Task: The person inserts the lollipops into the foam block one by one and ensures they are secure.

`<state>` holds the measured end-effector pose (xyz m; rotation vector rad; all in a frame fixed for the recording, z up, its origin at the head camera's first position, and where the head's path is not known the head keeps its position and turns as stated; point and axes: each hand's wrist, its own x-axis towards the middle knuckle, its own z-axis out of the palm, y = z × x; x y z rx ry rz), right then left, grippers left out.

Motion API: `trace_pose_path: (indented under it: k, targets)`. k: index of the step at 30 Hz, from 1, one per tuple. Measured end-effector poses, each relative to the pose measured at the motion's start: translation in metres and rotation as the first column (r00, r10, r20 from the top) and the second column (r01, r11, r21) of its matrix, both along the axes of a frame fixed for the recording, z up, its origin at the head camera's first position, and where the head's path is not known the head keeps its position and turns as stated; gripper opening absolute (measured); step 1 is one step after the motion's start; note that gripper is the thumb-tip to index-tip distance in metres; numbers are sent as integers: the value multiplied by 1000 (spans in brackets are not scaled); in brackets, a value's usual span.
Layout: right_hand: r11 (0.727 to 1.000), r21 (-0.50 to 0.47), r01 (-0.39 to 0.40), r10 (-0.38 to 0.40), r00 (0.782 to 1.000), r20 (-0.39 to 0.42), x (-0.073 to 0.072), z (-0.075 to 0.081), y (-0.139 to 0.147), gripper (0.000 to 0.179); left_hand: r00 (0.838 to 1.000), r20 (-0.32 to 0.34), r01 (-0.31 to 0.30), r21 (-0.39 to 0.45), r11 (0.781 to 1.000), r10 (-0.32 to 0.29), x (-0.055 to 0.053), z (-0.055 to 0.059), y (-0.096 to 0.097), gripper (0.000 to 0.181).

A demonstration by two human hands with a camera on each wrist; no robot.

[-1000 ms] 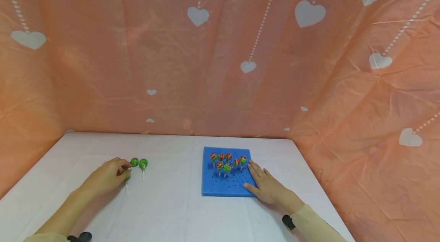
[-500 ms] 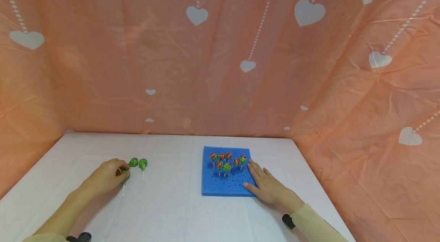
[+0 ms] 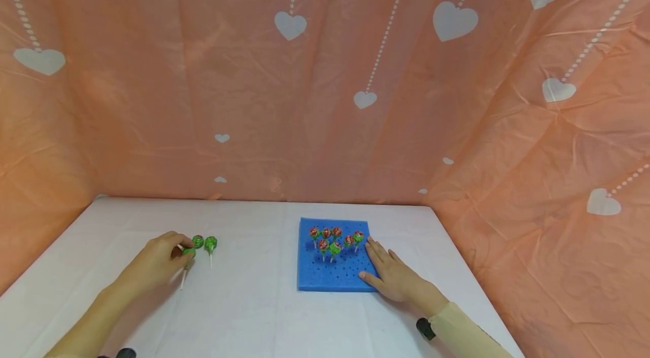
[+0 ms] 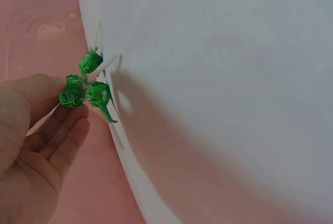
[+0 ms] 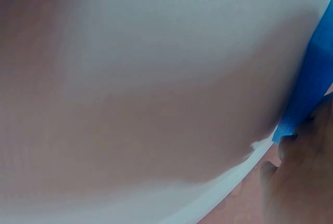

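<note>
The left hand pinches a green lollipop well left of the foam board, which the flat right hand steadies; a loose pinch could drop it

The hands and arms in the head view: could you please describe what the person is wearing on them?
Both the left hand and the right hand are bare, with no gloves or rings visible. The right arm wears a pale beige long sleeve, with a small black device at the wrist.
</note>
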<state>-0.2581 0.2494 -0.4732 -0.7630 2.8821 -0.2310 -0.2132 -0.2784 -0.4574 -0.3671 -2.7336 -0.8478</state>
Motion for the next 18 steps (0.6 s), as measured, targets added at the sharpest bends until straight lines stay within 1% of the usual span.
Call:
trace_pose_path:
  k: [2, 6, 9, 12, 14, 18]
  targets:
    - [1000, 3, 0, 0, 1000, -2, 0, 1, 0, 85, 1000, -24, 2, 20, 1000, -2, 1, 1, 3, 16]
    - [1000, 4, 1, -1, 1000, 4, 1, 1, -1, 85, 994, -105, 0, 34, 999, 4, 2, 2, 10, 19]
    - [1000, 6, 3, -3, 1000, 6, 2, 2, -1, 85, 983, -184, 10, 48, 999, -1, 2, 5, 17, 21]
    - [1000, 5, 5, -5, 1000, 0, 2, 2, -1, 85, 968, -249, 27, 82, 996, -6, 1, 8, 24, 22]
    - [1000, 5, 5, -5, 1000, -4, 2, 2, -1, 85, 961, -276, 37, 109, 993, -5, 0, 11, 30, 21]
    - [1000, -2, 2, -2, 1000, -4, 2, 2, 0, 85, 954, -300, 52, 157, 986, -3, -2, 14, 41, 21]
